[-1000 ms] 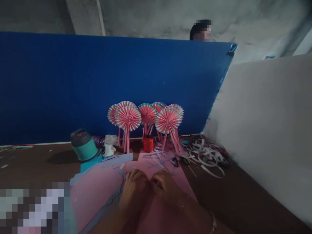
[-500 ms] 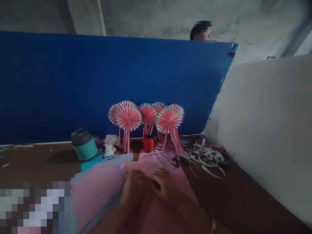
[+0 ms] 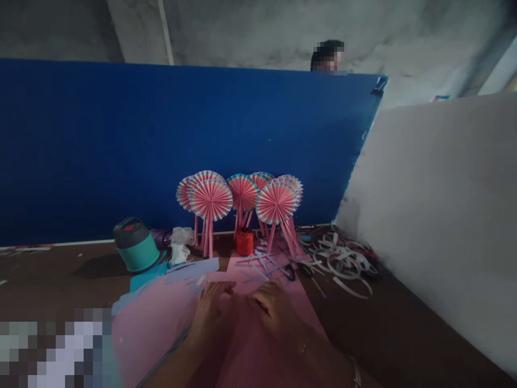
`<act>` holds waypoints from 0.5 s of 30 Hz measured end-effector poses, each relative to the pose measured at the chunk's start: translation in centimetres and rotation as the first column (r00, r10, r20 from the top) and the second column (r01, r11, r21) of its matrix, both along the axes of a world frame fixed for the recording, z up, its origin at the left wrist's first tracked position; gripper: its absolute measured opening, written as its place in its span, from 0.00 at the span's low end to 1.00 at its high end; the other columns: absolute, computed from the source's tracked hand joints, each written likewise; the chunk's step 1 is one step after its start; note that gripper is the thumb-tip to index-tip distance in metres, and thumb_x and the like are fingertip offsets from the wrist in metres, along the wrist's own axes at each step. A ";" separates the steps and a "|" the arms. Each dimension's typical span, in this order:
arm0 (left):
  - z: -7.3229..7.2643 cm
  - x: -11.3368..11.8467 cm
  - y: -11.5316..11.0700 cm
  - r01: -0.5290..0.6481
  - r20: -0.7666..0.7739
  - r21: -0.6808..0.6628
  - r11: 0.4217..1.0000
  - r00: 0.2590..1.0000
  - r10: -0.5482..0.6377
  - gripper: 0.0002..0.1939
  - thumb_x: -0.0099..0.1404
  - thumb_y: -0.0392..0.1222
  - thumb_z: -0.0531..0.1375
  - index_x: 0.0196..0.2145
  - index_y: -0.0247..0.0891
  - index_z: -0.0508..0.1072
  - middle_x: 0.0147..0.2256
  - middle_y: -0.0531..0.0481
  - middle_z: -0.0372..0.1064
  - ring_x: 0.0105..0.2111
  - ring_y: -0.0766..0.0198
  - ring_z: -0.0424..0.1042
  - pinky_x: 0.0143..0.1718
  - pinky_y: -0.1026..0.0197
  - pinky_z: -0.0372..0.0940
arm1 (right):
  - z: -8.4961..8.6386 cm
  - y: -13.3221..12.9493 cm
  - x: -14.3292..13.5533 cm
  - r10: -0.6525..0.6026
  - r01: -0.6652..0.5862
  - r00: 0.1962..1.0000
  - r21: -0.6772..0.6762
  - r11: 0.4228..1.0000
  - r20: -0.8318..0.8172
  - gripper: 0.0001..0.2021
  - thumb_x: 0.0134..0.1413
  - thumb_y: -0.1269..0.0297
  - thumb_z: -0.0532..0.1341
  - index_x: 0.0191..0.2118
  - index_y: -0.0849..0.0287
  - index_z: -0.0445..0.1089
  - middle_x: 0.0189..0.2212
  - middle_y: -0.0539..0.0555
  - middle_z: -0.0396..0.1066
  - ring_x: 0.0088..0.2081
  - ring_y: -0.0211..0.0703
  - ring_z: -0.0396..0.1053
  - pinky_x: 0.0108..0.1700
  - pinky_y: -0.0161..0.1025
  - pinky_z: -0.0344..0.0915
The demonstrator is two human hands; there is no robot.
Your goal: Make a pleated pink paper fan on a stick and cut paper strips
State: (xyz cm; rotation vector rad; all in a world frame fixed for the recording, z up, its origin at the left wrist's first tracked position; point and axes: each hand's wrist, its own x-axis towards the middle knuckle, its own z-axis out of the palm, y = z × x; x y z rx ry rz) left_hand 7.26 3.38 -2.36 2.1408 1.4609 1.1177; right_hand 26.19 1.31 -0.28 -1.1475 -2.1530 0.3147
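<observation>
Low over a pink sheet of paper (image 3: 301, 307), my left hand (image 3: 214, 307) has its fingers bent inward, thumb near the forefinger. Opposite it, my right hand (image 3: 274, 307) is curled, knuckles up, with a small gap between the two hands. Whatever lies between the fingers of either hand is hidden. Beside my left forearm lies a stack of pink and lilac paper (image 3: 149, 323). Beyond the hands, several round pleated pink paper fans (image 3: 210, 199) stand on pink sticks. A red spool-like roll (image 3: 244, 242) sits in front of them.
Lilac paper strips (image 3: 258, 264) and a dark-handled tool (image 3: 290, 272) lie past my right hand. White curled strips (image 3: 343, 261) heap to the right. A teal and grey container (image 3: 137, 245) stands left. A blue partition (image 3: 121, 145) closes the back, with a person's head (image 3: 328, 55) above it.
My two hands have drawn slightly apart, the left one moving left. The whole view has shifted a little, so the fans and partition sit slightly lower and further left.
</observation>
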 end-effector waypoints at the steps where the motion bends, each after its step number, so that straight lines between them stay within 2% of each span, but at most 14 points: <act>1: 0.0 0.3 -0.1 0.036 0.026 -0.075 0.997 0.999 -0.034 0.12 0.56 0.38 0.57 0.39 0.40 0.74 0.32 0.49 0.75 0.35 0.58 0.72 0.39 0.55 0.64 | 0.0 0.0 -0.1 0.001 -0.001 1.000 -0.002 1.000 -0.009 0.09 0.61 0.70 0.56 0.33 0.57 0.72 0.30 0.50 0.75 0.34 0.40 0.69 0.44 0.40 0.55; 4: -0.4 1.2 -0.1 0.107 0.138 -0.302 0.947 0.988 -0.068 0.17 0.51 0.33 0.58 0.41 0.39 0.71 0.23 0.56 0.71 0.26 0.63 0.71 0.31 0.62 0.62 | 0.1 -0.1 -0.2 -0.014 0.014 1.000 -0.007 1.000 -0.020 0.08 0.61 0.69 0.56 0.33 0.56 0.72 0.30 0.49 0.75 0.34 0.40 0.69 0.45 0.40 0.55; 7: -1.2 1.3 0.4 0.124 0.184 -0.343 0.931 0.981 -0.063 0.20 0.49 0.29 0.56 0.42 0.38 0.69 0.21 0.59 0.68 0.24 0.66 0.70 0.28 0.65 0.60 | 0.3 0.1 0.3 -0.065 0.065 0.998 -0.027 0.997 0.001 0.09 0.61 0.70 0.55 0.37 0.56 0.73 0.32 0.50 0.76 0.36 0.41 0.70 0.44 0.40 0.54; 11: -1.6 0.5 1.0 0.004 0.003 -0.241 0.970 1.000 -0.003 0.21 0.48 0.27 0.53 0.42 0.37 0.69 0.20 0.59 0.65 0.24 0.65 0.69 0.30 0.64 0.60 | 0.5 1.1 2.3 -0.298 0.309 0.943 -0.056 0.950 0.150 0.10 0.58 0.72 0.55 0.39 0.55 0.73 0.37 0.53 0.76 0.43 0.46 0.68 0.47 0.43 0.52; 15: 0.0 -0.2 0.6 -0.085 -0.250 -0.230 0.970 0.968 0.025 0.23 0.52 0.26 0.52 0.45 0.39 0.69 0.25 0.55 0.70 0.32 0.61 0.73 0.37 0.61 0.61 | 0.3 2.0 4.2 -0.437 0.488 0.845 -0.112 0.865 0.308 0.09 0.55 0.72 0.57 0.36 0.55 0.73 0.38 0.54 0.74 0.47 0.49 0.65 0.47 0.42 0.52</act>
